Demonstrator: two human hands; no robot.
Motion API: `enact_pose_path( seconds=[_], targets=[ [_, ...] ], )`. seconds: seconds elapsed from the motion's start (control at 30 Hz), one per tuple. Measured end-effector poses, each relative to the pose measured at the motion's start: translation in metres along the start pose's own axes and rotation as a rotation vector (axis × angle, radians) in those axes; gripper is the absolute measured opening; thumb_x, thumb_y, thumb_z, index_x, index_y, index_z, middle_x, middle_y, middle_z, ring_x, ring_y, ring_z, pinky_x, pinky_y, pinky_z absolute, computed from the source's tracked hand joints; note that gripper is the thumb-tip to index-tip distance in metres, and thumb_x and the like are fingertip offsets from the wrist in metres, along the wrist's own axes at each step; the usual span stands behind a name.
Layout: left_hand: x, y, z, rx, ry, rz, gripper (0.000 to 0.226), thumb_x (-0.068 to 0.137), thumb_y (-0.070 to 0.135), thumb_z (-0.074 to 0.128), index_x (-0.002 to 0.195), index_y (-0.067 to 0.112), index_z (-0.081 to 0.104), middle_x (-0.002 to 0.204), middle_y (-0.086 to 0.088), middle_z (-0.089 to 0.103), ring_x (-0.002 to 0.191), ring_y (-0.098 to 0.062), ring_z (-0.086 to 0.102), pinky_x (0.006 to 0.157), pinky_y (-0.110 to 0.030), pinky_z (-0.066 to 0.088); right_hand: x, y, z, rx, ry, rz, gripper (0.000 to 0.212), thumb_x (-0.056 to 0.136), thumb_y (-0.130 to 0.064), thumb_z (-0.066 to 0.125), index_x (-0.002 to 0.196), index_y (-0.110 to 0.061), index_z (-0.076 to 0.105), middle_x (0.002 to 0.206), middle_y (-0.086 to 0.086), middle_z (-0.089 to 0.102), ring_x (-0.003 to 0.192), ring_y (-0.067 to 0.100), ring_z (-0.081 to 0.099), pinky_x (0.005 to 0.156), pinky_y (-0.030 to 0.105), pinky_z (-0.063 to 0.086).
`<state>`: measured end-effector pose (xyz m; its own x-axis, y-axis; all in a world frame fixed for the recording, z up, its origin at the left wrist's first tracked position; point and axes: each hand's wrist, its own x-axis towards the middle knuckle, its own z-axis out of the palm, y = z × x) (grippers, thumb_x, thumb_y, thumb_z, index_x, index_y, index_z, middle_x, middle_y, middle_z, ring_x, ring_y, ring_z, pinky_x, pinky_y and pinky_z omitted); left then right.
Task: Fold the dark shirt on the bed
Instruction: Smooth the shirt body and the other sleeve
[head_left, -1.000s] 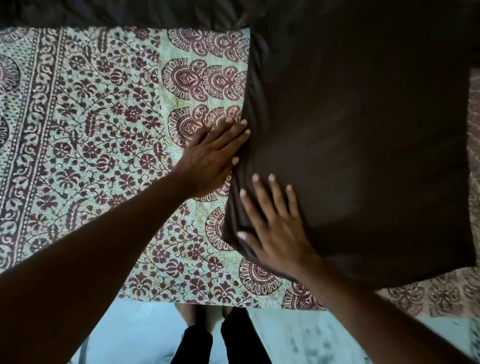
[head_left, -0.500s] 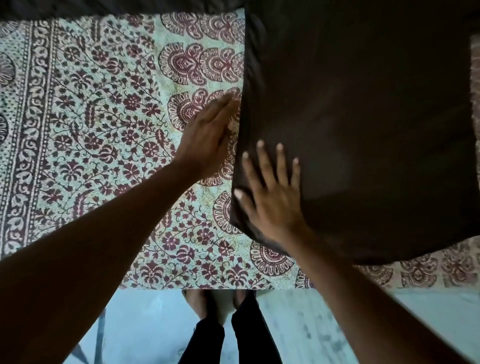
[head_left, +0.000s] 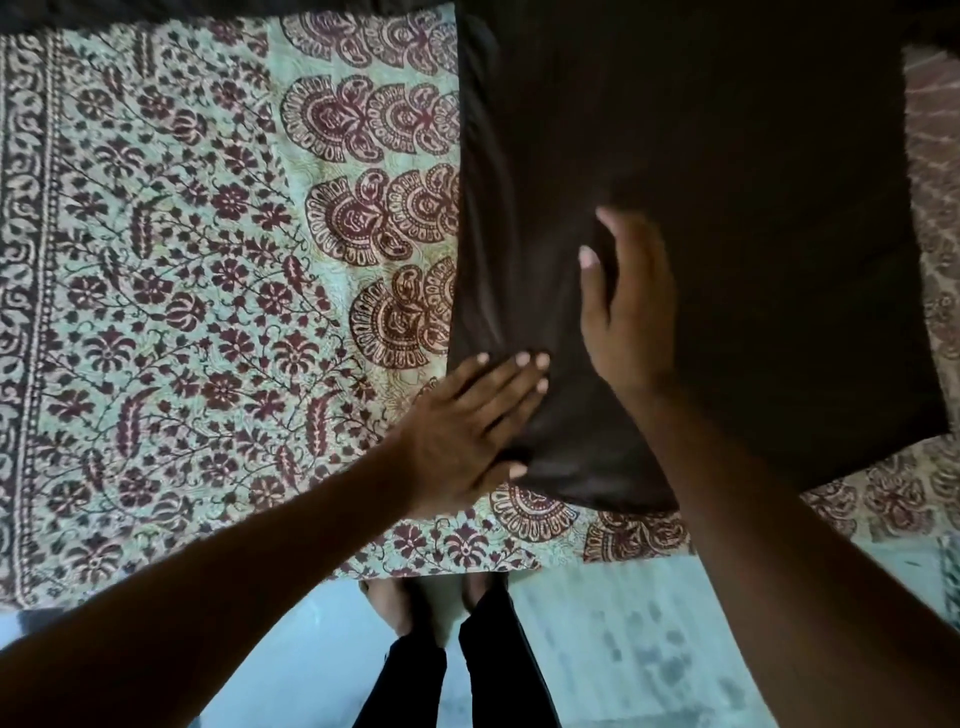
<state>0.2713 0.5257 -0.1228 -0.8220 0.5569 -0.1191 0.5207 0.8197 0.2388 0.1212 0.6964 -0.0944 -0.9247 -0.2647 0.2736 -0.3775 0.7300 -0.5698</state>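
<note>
On the bed's patterned sheet (head_left: 208, 312), the dark shirt (head_left: 727, 260) lies flat at the right. Since a second ago the left hand (head_left: 467, 431) has slid onto its near-left corner, fingers spread; the right hand (head_left: 626, 312), perhaps slightly cupped, moved farther inward. They seem to be smoothing before the next fold.

Shirt (head_left: 727, 234) on bed (head_left: 182, 312), rt side
</note>
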Motion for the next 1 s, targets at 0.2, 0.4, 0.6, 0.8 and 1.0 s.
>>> enact_pose_path(
  seconds=[0.2, 0.4, 0.6, 0.8, 1.0],
  targets=[
    [-0.037, -0.016, -0.013, -0.208, 0.148, 0.078, 0.047, 0.104, 0.027, 0.040, 0.142, 0.006, 0.057, 0.151, -0.012, 0.054, 0.138, -0.027, 0.052, 0.113, -0.047, 0.043, 0.037, -0.004, 0.051, -0.513, -0.400, -0.176, 0.065, 0.103, -0.060, 0.029, 0.161, -0.030, 0.025, 0.171, 0.004, 0.016, 0.157, 0.033, 0.015, 0.120, 0.060, 0.023],
    [0.016, -0.084, -0.067, -0.203, 0.371, -0.329, 0.039, 0.102, 0.020, 0.043, 0.134, 0.003, 0.059, 0.138, -0.016, 0.060, 0.127, -0.032, 0.057, 0.108, -0.047, 0.045, -0.063, -0.025, 0.008, -0.519, -0.643, -0.411, 0.073, 0.103, -0.064, 0.028, 0.164, -0.027, 0.011, 0.173, 0.003, 0.001, 0.159, 0.031, 0.000, 0.120, 0.062, 0.017],
    [0.090, -0.126, -0.072, -0.068, 0.147, -0.319, 0.063, 0.103, 0.046, 0.036, 0.158, 0.016, 0.032, 0.171, -0.003, 0.020, 0.157, -0.025, 0.019, 0.123, -0.047, 0.023, -0.075, -0.004, -0.018, -0.143, -0.618, -0.445, 0.052, 0.109, -0.037, 0.042, 0.152, -0.010, 0.046, 0.166, 0.010, 0.030, 0.156, 0.026, 0.025, 0.119, 0.057, 0.031],
    [0.065, -0.111, -0.039, 0.000, 0.035, -0.191, 0.076, 0.104, 0.058, 0.030, 0.163, 0.011, 0.016, 0.173, -0.007, 0.007, 0.160, -0.026, 0.005, 0.126, -0.054, 0.015, 0.073, 0.032, 0.026, -0.176, -0.332, -0.298, 0.053, 0.109, -0.034, 0.043, 0.152, -0.004, 0.044, 0.163, 0.014, 0.036, 0.154, 0.031, 0.029, 0.123, 0.055, 0.026],
    [0.040, -0.108, -0.045, -0.233, 0.229, -0.193, 0.044, 0.105, 0.032, 0.041, 0.141, 0.012, 0.056, 0.149, -0.010, 0.053, 0.137, -0.030, 0.050, 0.106, -0.051, 0.044, 0.195, 0.023, 0.089, -0.352, -0.512, -0.345, 0.069, 0.105, -0.055, 0.035, 0.160, -0.013, 0.030, 0.170, 0.013, 0.019, 0.157, 0.035, 0.016, 0.123, 0.061, 0.020]
  ],
)
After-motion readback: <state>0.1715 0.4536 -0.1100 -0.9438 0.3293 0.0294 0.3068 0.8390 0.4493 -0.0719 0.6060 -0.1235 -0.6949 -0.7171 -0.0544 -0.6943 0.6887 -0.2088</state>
